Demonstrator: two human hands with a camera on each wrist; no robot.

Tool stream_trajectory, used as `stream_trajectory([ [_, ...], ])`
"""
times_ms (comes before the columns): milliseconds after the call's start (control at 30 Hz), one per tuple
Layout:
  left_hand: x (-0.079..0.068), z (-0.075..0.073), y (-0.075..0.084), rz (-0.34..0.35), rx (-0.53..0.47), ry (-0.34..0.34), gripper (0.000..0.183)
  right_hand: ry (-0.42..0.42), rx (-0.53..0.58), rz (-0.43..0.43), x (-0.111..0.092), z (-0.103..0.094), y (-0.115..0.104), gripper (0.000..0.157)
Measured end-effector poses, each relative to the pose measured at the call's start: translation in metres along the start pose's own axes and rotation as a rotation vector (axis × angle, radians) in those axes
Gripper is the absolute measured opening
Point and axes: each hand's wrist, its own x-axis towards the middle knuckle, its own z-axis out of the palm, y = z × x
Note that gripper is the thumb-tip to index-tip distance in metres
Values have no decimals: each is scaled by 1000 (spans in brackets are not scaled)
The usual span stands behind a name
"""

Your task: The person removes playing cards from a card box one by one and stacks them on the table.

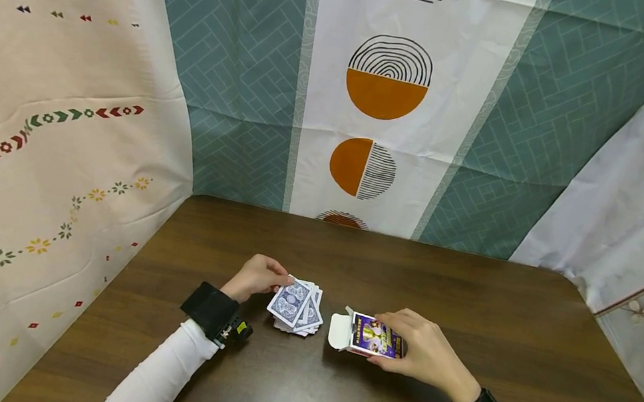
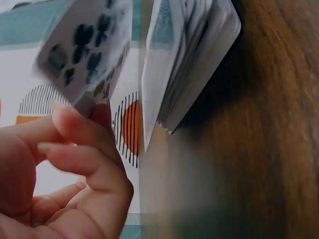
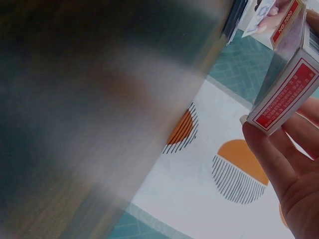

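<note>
Between thumb and fingers, my left hand [image 1: 258, 277] pinches a blue-backed playing card [image 1: 290, 302] by its upper left corner. Black club marks show on that card's face [image 2: 89, 50] in the left wrist view, slightly blurred. Beneath it, a loose pile of playing cards [image 1: 310, 320] lies uneven on the table. To the right, my right hand [image 1: 427, 351] grips a purple and white card box [image 1: 376, 336] around its sides. The box's white flap [image 1: 339, 332] stands open toward the pile. A red printed side of the box [image 3: 286, 94] faces the right wrist camera.
The brown wooden table [image 1: 252, 380] runs back to a hanging teal and white curtain [image 1: 252, 85] with orange circles. A cream patterned cloth [image 1: 49, 161] borders the left side, and a white cloth [image 1: 630, 198] hangs along the right edge.
</note>
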Motion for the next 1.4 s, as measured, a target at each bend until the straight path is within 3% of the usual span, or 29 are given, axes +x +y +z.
stream_trajectory([
  [233,1,6,3,3,0,36,12,-1,0,3,1,0,0,60],
  [600,-5,13,0,110,266,139,20,-1,10,-1,1,1,-1,60],
  [700,-8,16,2,184,371,198,24,4,11,3,2,1,-1,60],
  [800,-15,25,6,338,465,254,25,10,10,-1,3,1,0,61],
  [867,-23,34,12,466,476,221,22,16,7,-7,3,1,0,60],
  [933,-33,45,20,569,436,111,18,24,11,-11,4,1,0,60],
  [1000,-43,55,27,619,387,-28,16,30,17,-14,5,0,0,60],
  [1067,-51,65,32,625,357,-126,19,34,25,-13,6,0,-1,60],
  [1133,-56,73,35,610,363,-143,24,34,34,-10,6,-1,-2,60],
  [1400,-65,89,37,559,459,-67,32,54,34,-34,6,0,-3,61],
])
